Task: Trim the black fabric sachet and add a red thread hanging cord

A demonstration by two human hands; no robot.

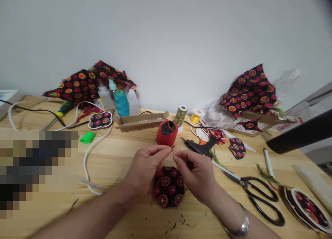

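Note:
My left hand [145,169] and my right hand [197,173] meet just above the wooden table [124,163], each pinching a thin red thread [173,149] between thumb and forefinger. The thread leads up to a red spool [167,132] standing just behind my fingers. Beneath my hands lies a round piece covered in black cloth with red and orange circles [168,190].
A black glue gun [201,147] and black scissors [259,194] lie to the right. Teal [121,102], olive [181,115] and yellow [197,115] spools, plastic bottles [105,95], a cardboard tray [141,121] and patterned cloth heaps [249,88] stand at the back. A white cable [86,156] loops at left.

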